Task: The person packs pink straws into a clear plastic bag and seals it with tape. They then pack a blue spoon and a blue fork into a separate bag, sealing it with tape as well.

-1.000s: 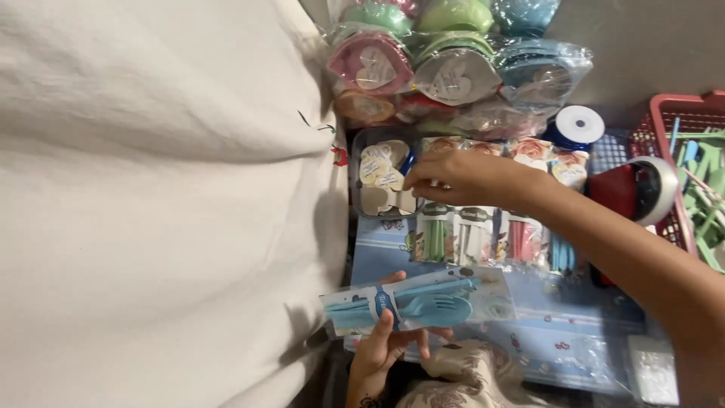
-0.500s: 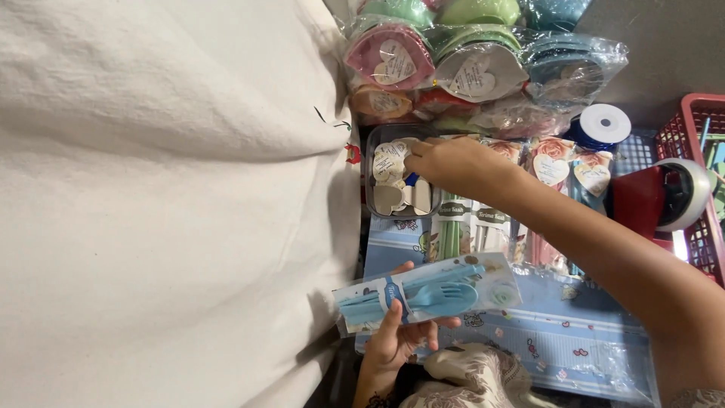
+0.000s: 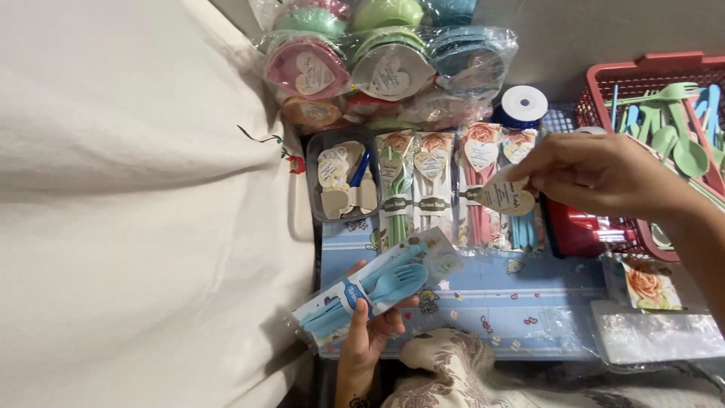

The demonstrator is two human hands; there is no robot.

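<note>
Compared with the picture half a second earlier, the right hand [image 3: 604, 177] has left the small grey tray of tags [image 3: 341, 181] and moved across to the right, past the row of packed cutlery sets [image 3: 453, 185], and now sits beside the red basket [image 3: 664, 72]. It now carries a cream heart-shaped tag [image 3: 507, 198], which it did not show before. The left hand [image 3: 370, 332] has hardly shifted and keeps its hold on the blue cutlery packet [image 3: 366, 295].

The right hand's fingers [image 3: 532, 170] are pressed together, pinching the heart-shaped tag at its upper edge; the tag hangs just below the fingertips, over the pink and blue sets at the right end of the row. The left hand's fingers [image 3: 389, 321] are curled under the blue cutlery packet, thumb on top, clamping it near its middle; the packet lies tilted above the blue patterned worktop [image 3: 529, 302], low and left of the row. A white cloth [image 3: 143, 211] covers the left side, and bagged heart-tagged bowls [image 3: 385, 60] are stacked at the top.
</note>
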